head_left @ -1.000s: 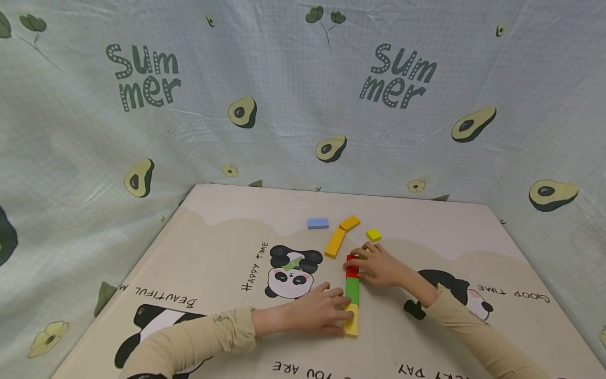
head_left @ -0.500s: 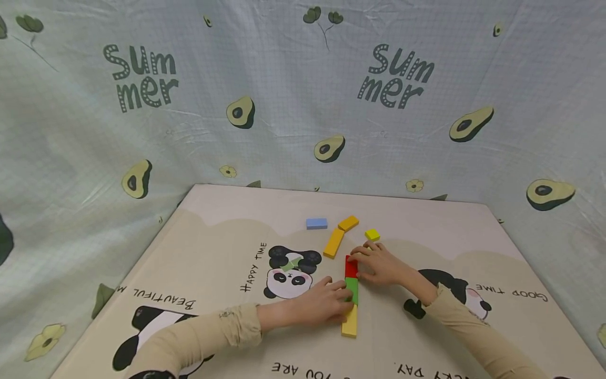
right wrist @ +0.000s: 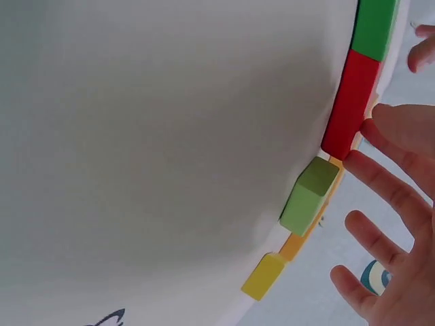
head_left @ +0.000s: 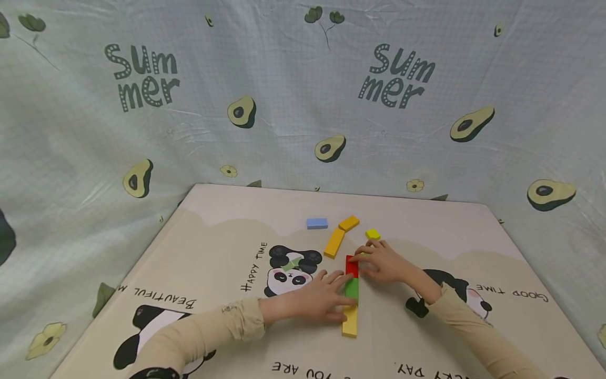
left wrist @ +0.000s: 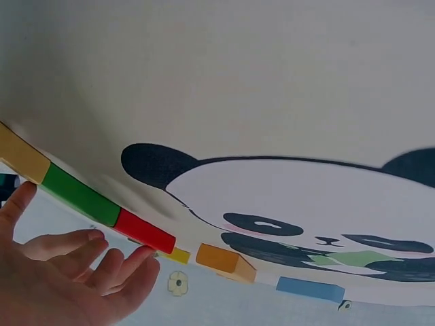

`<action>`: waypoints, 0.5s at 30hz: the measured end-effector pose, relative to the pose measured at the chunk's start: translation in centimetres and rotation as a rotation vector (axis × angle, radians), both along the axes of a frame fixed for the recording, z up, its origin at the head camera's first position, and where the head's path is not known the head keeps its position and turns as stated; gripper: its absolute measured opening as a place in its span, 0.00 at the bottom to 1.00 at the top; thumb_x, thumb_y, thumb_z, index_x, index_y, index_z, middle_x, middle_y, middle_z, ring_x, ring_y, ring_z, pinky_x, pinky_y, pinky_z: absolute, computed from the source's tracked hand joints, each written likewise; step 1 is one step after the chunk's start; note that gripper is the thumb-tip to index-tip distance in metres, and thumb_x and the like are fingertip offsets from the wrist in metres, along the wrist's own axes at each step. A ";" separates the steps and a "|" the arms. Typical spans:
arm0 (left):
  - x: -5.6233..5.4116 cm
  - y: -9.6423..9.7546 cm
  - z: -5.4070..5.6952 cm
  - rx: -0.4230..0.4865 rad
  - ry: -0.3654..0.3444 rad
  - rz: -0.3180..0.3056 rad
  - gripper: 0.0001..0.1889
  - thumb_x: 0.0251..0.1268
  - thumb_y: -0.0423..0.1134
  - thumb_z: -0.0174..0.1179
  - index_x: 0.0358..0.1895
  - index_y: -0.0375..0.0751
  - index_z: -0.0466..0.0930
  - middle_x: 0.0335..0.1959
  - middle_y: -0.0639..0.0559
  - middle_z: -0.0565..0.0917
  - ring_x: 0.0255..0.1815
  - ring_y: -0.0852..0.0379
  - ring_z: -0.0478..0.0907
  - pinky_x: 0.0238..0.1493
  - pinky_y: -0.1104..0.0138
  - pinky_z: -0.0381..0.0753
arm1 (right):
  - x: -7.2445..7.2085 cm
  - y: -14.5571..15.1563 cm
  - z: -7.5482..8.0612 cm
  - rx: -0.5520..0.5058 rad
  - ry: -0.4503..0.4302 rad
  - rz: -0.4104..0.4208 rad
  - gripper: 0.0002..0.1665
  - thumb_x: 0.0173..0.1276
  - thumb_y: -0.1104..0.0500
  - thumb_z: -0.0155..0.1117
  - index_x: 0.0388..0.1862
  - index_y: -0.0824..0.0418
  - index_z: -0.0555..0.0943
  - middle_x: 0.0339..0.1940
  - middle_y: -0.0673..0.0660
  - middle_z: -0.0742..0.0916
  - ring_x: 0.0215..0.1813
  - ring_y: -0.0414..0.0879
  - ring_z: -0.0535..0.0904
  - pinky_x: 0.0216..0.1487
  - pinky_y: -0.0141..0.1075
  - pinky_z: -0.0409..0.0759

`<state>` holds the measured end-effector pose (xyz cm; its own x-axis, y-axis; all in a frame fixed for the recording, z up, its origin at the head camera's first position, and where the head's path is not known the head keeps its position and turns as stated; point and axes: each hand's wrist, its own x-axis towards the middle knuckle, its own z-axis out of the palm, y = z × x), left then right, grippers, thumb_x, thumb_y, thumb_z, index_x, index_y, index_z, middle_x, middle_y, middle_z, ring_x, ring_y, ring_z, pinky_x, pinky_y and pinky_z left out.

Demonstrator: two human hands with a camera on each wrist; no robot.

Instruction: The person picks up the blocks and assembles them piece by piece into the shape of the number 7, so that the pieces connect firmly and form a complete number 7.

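Note:
A red block (head_left: 351, 267), a green block (head_left: 352, 288) and a pale yellow block (head_left: 350, 325) lie end to end in a straight row. Beside the green and yellow blocks, my left hand (head_left: 319, 298) has its fingers spread, the thumb near their joint. My right hand (head_left: 387, 262) reaches from the other side, its fingers loosely extended and a fingertip at the red block's far end. Just beyond that end stands a light green block (right wrist: 306, 200), seen in the right wrist view and mostly hidden by my right fingers in the head view.
Farther back lie a blue block (head_left: 317, 223), two orange blocks (head_left: 334, 243) touching at their ends, and a small bright yellow block (head_left: 373, 234). The panda-print tabletop (head_left: 227, 205) ends at a hanging avocado-print cloth (head_left: 284, 79).
My left hand has slid away from me along the row, from the yellow block toward the green one, its fingers spreading. My right fingers have drawn back, uncovering more of the red block.

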<state>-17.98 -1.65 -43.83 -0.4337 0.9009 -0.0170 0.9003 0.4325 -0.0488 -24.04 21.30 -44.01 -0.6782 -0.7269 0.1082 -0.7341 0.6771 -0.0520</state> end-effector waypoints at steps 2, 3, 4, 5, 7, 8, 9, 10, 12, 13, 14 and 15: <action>-0.1 0.0 -0.1 -0.004 -0.029 0.012 0.21 0.62 0.60 0.44 0.59 0.69 0.66 0.67 0.45 0.59 0.67 0.45 0.56 0.57 0.49 0.64 | -0.1 0.1 0.1 -0.017 0.005 0.009 0.18 0.55 0.57 0.63 0.47 0.50 0.78 0.46 0.50 0.82 0.48 0.50 0.69 0.49 0.51 0.66; -0.2 0.0 -0.1 -0.008 -0.047 0.018 0.21 0.62 0.60 0.44 0.59 0.69 0.66 0.67 0.45 0.59 0.67 0.45 0.55 0.58 0.49 0.64 | -0.1 0.1 0.1 -0.020 0.009 0.011 0.17 0.56 0.57 0.63 0.46 0.50 0.79 0.46 0.50 0.82 0.48 0.50 0.69 0.48 0.50 0.66; -0.3 0.0 -0.2 -0.011 -0.064 0.022 0.21 0.62 0.60 0.44 0.59 0.69 0.65 0.67 0.45 0.59 0.67 0.45 0.55 0.58 0.49 0.63 | -0.2 0.1 0.1 -0.024 0.010 0.011 0.16 0.56 0.57 0.63 0.46 0.50 0.79 0.46 0.49 0.82 0.47 0.49 0.69 0.47 0.49 0.66; -0.3 0.0 -0.2 -0.014 -0.076 0.024 0.21 0.62 0.60 0.44 0.59 0.70 0.65 0.67 0.45 0.60 0.67 0.45 0.55 0.58 0.49 0.63 | -0.2 0.2 0.2 -0.030 0.003 0.007 0.16 0.56 0.57 0.62 0.45 0.50 0.79 0.46 0.49 0.82 0.47 0.49 0.69 0.47 0.48 0.66; -0.4 0.0 -0.2 -0.017 -0.092 0.023 0.21 0.62 0.59 0.44 0.59 0.70 0.65 0.67 0.45 0.60 0.67 0.46 0.55 0.58 0.50 0.63 | -0.2 0.2 0.2 -0.037 -0.007 0.001 0.15 0.57 0.57 0.62 0.44 0.50 0.79 0.45 0.48 0.83 0.46 0.48 0.69 0.46 0.47 0.65; -0.4 0.0 -0.2 -0.018 -0.096 0.022 0.21 0.62 0.59 0.44 0.59 0.70 0.64 0.67 0.46 0.61 0.67 0.46 0.55 0.58 0.50 0.63 | -0.3 0.2 0.2 -0.036 -0.011 -0.004 0.14 0.57 0.57 0.62 0.44 0.50 0.79 0.45 0.48 0.83 0.46 0.47 0.69 0.47 0.47 0.65; -0.5 0.0 -0.2 -0.020 -0.097 0.020 0.21 0.62 0.59 0.43 0.60 0.70 0.64 0.67 0.46 0.61 0.66 0.46 0.56 0.58 0.51 0.63 | -0.3 0.2 0.2 -0.033 -0.015 -0.009 0.14 0.57 0.57 0.62 0.44 0.50 0.79 0.45 0.47 0.83 0.46 0.47 0.69 0.47 0.46 0.65; -0.5 0.0 -0.2 -0.020 -0.093 0.017 0.21 0.62 0.59 0.43 0.60 0.70 0.64 0.66 0.46 0.61 0.66 0.46 0.56 0.58 0.52 0.63 | -0.3 0.2 0.2 -0.032 -0.021 -0.014 0.14 0.57 0.57 0.62 0.44 0.50 0.79 0.45 0.47 0.83 0.46 0.47 0.68 0.47 0.46 0.65; -0.5 0.0 -0.2 -0.021 -0.082 0.009 0.21 0.62 0.60 0.43 0.60 0.70 0.64 0.66 0.46 0.61 0.65 0.47 0.57 0.58 0.53 0.64 | -0.4 0.1 0.3 -0.031 -0.031 -0.022 0.13 0.57 0.57 0.61 0.43 0.50 0.80 0.44 0.47 0.83 0.47 0.47 0.68 0.47 0.47 0.65; -0.5 0.0 -0.2 -0.022 -0.078 0.007 0.21 0.62 0.60 0.43 0.60 0.70 0.64 0.66 0.46 0.61 0.65 0.47 0.58 0.57 0.54 0.64 | -0.4 0.1 0.3 -0.036 -0.041 -0.030 0.13 0.57 0.57 0.61 0.43 0.50 0.80 0.44 0.47 0.83 0.47 0.47 0.68 0.48 0.47 0.65; -0.6 0.0 -0.1 -0.023 -0.075 0.005 0.22 0.62 0.60 0.42 0.60 0.70 0.64 0.66 0.45 0.61 0.64 0.48 0.58 0.57 0.54 0.64 | -0.5 0.1 0.3 -0.036 -0.044 -0.031 0.13 0.57 0.57 0.61 0.43 0.50 0.80 0.44 0.47 0.83 0.47 0.47 0.68 0.48 0.46 0.65; -0.6 0.0 -0.1 -0.024 -0.074 0.002 0.22 0.62 0.60 0.42 0.60 0.70 0.63 0.66 0.46 0.61 0.64 0.48 0.59 0.57 0.55 0.64 | -0.5 0.1 0.3 -0.036 -0.042 -0.030 0.13 0.57 0.57 0.61 0.42 0.51 0.80 0.44 0.48 0.83 0.47 0.47 0.68 0.47 0.47 0.65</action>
